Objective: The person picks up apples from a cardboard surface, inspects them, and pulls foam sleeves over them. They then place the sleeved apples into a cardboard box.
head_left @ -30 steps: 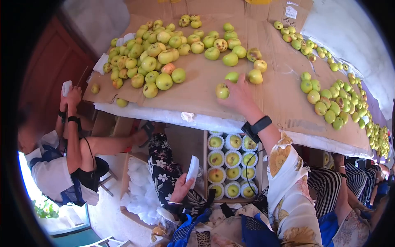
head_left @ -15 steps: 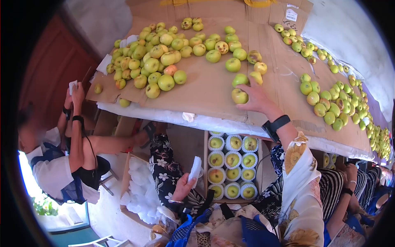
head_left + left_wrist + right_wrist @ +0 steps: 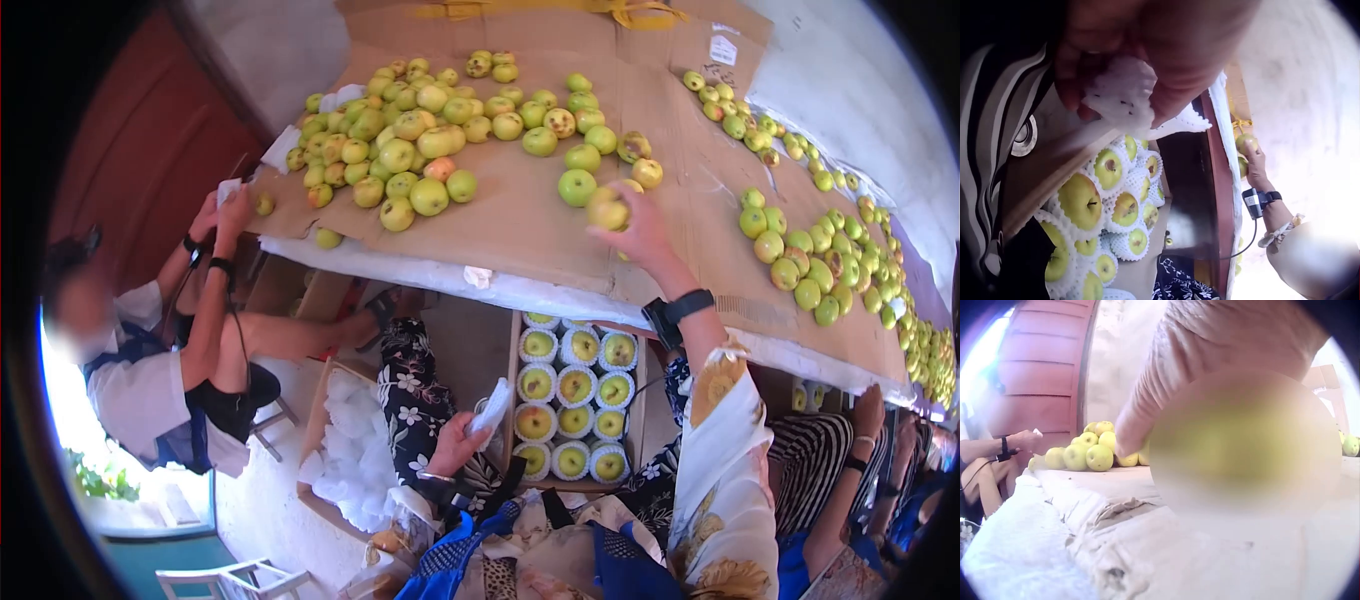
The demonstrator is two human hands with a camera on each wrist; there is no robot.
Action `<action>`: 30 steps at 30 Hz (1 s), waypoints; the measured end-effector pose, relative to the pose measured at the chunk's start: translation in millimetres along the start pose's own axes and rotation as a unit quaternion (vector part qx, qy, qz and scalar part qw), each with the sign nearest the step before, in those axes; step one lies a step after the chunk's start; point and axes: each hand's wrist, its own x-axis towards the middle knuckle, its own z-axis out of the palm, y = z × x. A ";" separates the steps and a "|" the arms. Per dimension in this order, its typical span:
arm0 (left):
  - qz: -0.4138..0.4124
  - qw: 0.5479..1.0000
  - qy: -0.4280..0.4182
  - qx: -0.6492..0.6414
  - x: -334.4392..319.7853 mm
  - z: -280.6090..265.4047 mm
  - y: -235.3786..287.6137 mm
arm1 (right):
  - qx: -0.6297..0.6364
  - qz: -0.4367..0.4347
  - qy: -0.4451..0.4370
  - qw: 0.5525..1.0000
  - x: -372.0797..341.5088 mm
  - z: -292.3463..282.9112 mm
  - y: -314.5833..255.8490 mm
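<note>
My right hand (image 3: 642, 228) grips a yellow-green apple (image 3: 606, 210) over the cardboard-covered table, beside the loose apples near the front edge. That apple is blurred in the head view, and in the right wrist view a hazy yellow-green patch lies below the hand (image 3: 1222, 344). Low over my lap, my left hand (image 3: 456, 444) holds a flattened white foam net sleeve (image 3: 491, 408). Close up in the left wrist view, the foam sleeve (image 3: 1121, 97) sticks out between thumb and fingers. Below it stands a box of apples in foam nets (image 3: 575, 388).
A large apple pile (image 3: 400, 135) covers the table's left part, with more apples (image 3: 825, 260) on the right. A carton of white foam nets (image 3: 350, 450) stands left of my legs. Another person (image 3: 160, 370) sits at the left, and others sit along the right.
My right hand shifted right from its first spot, leaving one green apple on the cardboard and taking a yellower one. My left hand keeps the foam sleeve. The head view has swung slightly.
</note>
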 end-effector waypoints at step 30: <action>0.039 0.924 -0.149 -0.349 -37.4 61.8 126.6 | 0.413 0.155 0.184 0.878 -240.0 -53.8 -135.5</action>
